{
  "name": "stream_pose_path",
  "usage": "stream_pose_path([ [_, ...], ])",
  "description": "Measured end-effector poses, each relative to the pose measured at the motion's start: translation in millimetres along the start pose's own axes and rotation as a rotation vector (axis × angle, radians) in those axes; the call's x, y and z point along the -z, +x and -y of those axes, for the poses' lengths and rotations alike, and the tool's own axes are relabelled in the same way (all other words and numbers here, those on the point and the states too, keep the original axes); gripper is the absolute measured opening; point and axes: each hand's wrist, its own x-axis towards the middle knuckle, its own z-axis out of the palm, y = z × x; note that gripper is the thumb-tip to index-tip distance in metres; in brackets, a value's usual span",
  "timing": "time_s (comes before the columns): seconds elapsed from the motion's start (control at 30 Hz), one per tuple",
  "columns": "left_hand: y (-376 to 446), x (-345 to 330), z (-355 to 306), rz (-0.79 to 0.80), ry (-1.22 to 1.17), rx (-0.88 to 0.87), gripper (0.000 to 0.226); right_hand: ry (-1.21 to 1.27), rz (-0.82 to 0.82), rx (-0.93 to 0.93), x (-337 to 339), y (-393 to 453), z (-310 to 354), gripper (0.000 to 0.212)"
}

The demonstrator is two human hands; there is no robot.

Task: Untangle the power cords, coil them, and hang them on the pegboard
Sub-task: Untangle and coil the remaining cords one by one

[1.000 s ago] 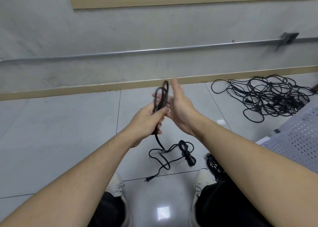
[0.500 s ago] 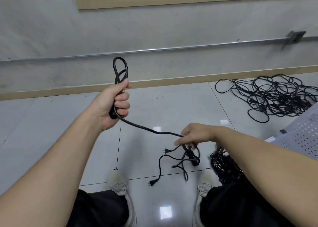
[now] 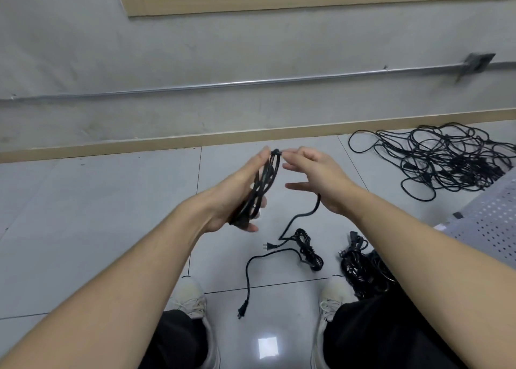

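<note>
Coil [image 3: 264, 185]: black power cord wound in long narrow loops, held up over the floor, long axis running from the heel of the left hand up and away to its fingertips. Carried by the left hand [image 3: 237, 192], thumb and fingers closed around the lower end of the loops.

Loose tail [image 3: 300, 217]: same cord, dropping from under the right hand [image 3: 321, 175] down to a knotted bunch [image 3: 308, 250] on the tiles between the shoes; two plug ends lie by it.

Right hand: just right of the coil's top, fingers spread and fairly straight, fingertips at the upper loop end. Whether it pinches the cord cannot be told; the tail passes behind the palm.

Deciding relation: the slack lies below and right of the coil, nearer the right hand. That hand looks best placed to lay the next loop along the coil's axis.

Outward: finished bundles [image 3: 360, 268] by the right shoe; tangled pile [image 3: 446, 159] far right, well apart; pegboard [image 3: 491, 217] at the right edge.
</note>
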Motion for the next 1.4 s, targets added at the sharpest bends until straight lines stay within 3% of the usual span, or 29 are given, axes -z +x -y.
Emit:
stream_pose_path([
  [0.07,2,3,4,0.084,0.028,0.022,0.063,-0.042,0.016,-0.011,1,0,1,0.038],
  [0.2,6,-5,20,0.083,0.115,0.001,0.030,0.139,0.094,-0.130,-9,-3,-4,0.031],
  [0.3,7,-13,21,0.015,0.020,-0.041,0.041,0.150,0.009,-0.076,-18,-5,1,0.033],
  [0.5,11,-25,24,0.001,-0.179,-0.071,0.034,0.243,-0.232,0.075,-24,2,6,0.043],
  [0.67,19,-56,35,-0.180,0.067,-0.227,0.017,0.333,-0.267,0.015,-29,-1,8,0.032],
  [0.77,18,-58,33,-0.085,0.112,-0.277,0.019,0.389,-0.256,-0.018,-25,-5,14,0.032],
  [0.87,15,-61,30,0.018,-0.021,-0.239,0.014,0.295,-0.239,-0.041,-19,-7,13,0.035],
  [0.97,14,-67,29,-0.015,-0.150,-0.253,0.016,0.156,-0.232,-0.020,-17,-3,8,0.034],
  [1.07,20,-60,21,-0.139,-0.371,-0.345,0.016,0.131,-0.053,-0.120,-14,-3,-5,0.057],
  [1.23,24,-34,10,-0.358,-0.539,-0.415,0.015,-0.182,0.576,-0.437,-8,-20,-36,0.083],
  [1.27,24,-27,10,-0.398,-0.540,-0.414,0.011,-0.265,0.645,-0.478,-7,-25,-37,0.076],
  [1.33,25,-14,9,-0.479,-0.525,-0.409,0.010,-0.350,0.708,-0.477,-8,-35,-40,0.040],
  [1.4,26,-2,8,-0.520,-0.565,-0.400,0.012,-0.314,0.646,-0.434,-10,-37,-41,0.025],
])
